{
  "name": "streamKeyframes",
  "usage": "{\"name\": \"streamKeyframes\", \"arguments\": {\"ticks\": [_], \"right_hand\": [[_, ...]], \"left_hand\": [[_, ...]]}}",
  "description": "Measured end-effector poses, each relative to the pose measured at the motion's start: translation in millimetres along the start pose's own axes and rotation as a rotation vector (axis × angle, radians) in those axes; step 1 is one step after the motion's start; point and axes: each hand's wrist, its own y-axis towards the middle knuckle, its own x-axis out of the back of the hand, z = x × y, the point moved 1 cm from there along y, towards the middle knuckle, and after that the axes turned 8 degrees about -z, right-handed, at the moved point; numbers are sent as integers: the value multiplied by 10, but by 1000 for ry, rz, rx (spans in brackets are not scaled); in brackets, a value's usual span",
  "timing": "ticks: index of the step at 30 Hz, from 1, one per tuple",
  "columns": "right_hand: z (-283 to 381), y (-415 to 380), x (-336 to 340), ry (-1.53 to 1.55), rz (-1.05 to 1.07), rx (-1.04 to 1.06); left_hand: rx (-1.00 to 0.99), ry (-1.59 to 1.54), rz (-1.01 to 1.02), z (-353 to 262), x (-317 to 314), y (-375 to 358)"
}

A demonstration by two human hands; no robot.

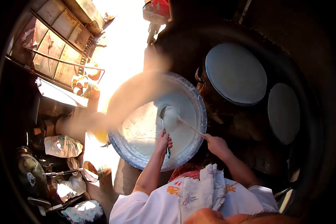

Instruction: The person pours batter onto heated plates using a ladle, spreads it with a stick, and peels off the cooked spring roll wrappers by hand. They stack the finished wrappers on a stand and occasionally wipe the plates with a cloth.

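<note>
Fingers of the left hand [164, 142] closed round the metal handle of a ladle [162, 118]; fingers of the right hand [216, 145] closed on a thin stick [192, 127]. Ladle head is inside the big round basin [201, 114], at the pale mix [181, 130]. Stick slants over the basin's right side, its far end beside the ladle head; can't tell exactly if they touch. Handle end points down toward the near rim. Left part of the mix is in bright sun, right part in shade. Two pale round surfaces [236, 73] sit right of the basin, one larger. Patterned cloth [201, 190] hangs over the white shirt [149, 205].
</note>
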Motion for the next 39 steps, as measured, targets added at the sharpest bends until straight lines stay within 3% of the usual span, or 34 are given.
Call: {"name": "streamKeyframes", "arguments": {"ticks": [1, 3, 5, 9, 10, 11, 15, 18, 21, 23, 25, 26, 29, 31, 33, 34, 35, 36, 37, 39], "right_hand": [[-2, 359, -16, -40, -21, 51], [23, 530, -68, -21, -29, 18], [-18, 494, -234, 4, -28, -56], [70, 84, -293, 242, -32, -49], [-15, 8, -333, 341, -58, -21], [-130, -70, -413, 396, -185, 142], [89, -531, 313, 1133, 283, -285], [266, -702, 599, 1430, 440, -123], [618, -874, 1215, 1574, 457, 69], [849, -910, 1556, 1625, 464, 230], [1076, -937, 1843, 1655, 393, 400], [1168, -936, 1923, 1664, 353, 446], [1214, -982, 1844, 1705, 331, 441], [1024, -827, 1439, 1715, 393, 421], [845, -530, 928, 1584, 324, 120], [807, -548, 908, 1572, 307, 50], [766, -646, 868, 1566, 302, -31], [718, -788, 891, 1559, 256, -111], [557, -925, 914, 1564, 280, 0], [390, -1168, 929, 1593, 126, 3]], "left_hand": [[64, -127, 98, -108, -42, 325], [94, -245, 102, -61, -94, 352], [166, -489, 97, 95, -341, 456], [227, -804, 276, 215, -780, 206], [269, -875, 316, 221, -891, 93], [313, -944, 348, 199, -960, -110], [299, -1059, 666, -50, -1100, -1184], [41, -878, 991, -312, -1106, -1964], [-214, -677, 1036, -695, -1134, -2843], [-304, -521, 1277, -1001, -1147, -3183], [-401, -596, 1199, -1253, -1175, -3479], [-449, -526, 1322, -1386, -1244, -3698], [-266, -680, 1453, -1566, -1139, -3739], [-53, -699, 1398, -1526, -892, -3323], [61, -671, 1184, -1400, -763, -2731], [317, -705, 1136, -1386, -727, -2695], [398, -818, 997, -1337, -684, -2738], [366, -738, 1039, -1292, -607, -2687], [350, -646, 1091, -1205, -532, -2619], [208, -458, 1110, -1134, -611, -2633]]}}
